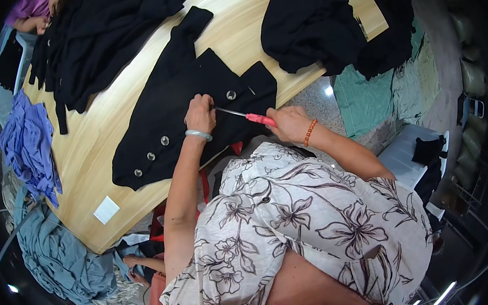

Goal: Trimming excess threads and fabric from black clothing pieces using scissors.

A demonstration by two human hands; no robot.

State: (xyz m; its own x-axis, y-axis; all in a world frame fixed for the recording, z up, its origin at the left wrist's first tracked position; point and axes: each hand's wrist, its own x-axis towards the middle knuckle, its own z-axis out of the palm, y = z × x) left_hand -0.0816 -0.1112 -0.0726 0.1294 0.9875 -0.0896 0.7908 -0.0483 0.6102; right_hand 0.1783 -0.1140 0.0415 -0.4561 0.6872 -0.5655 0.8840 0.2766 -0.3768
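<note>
A black knit garment (pixel 165 113) lies spread on the table in front of me, with several large shiny buttons (pixel 164 141) along its near edge. My left hand (pixel 199 114) has its fingers bent and pressed together on the cloth, pinching it between two of the buttons. In my right hand (pixel 291 124) is a red-handled tool (pixel 260 119) with a thin metal shaft, pointing left. The shaft's tip reaches the fingers of my left hand, where its end is partly hidden. Another button (pixel 231 95) sits just beyond the shaft.
More black garments lie on the wooden table (pixel 95 165) at the far left and far right (pixel 308 25). A purple garment (pixel 28 142) hangs over its left edge, near a white paper square (pixel 106 210). Other people's hands (pixel 41 24) show at far left and lower left. Green cloth (pixel 364 98) lies at right.
</note>
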